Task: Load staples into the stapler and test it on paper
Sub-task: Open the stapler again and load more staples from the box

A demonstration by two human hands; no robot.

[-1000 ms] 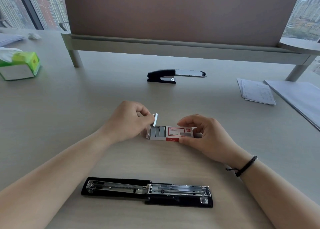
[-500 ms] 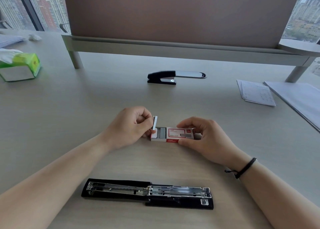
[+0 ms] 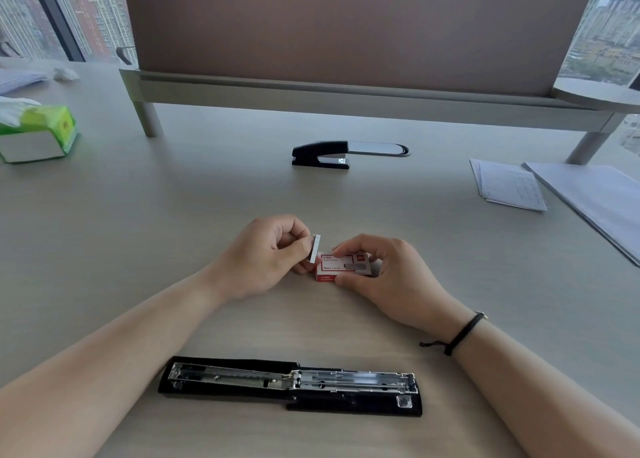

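Your left hand (image 3: 266,257), at the middle of the frame, pinches a strip of staples (image 3: 315,248) between thumb and curled fingers, holding it upright just above the left end of the staple box (image 3: 344,267). Your right hand (image 3: 384,277) grips that box from both long sides, thumb near you and fingertips on the far edge, pressing it to the desk (image 3: 173,215).

The strip is light, thin and stiff, but it is only glued wire and will likely snap if bent or squeezed in the middle. Hold it by its flat sides near one end, legs pointing down. The metal looks smooth and could slip. The box is small red and white cardboard, light, soft enough to crush.

Lower in the frame, the open stapler (image 3: 291,385) lies flat, a long black plastic body with a shiny steel channel facing up. That channel is where the strip should go.

At the upper middle sits a second stapler (image 3: 322,154), black, closed. Sheets of paper (image 3: 509,186) lie at the right edge, thin and floppy. A green tissue pack (image 3: 38,134) sits at the upper left.
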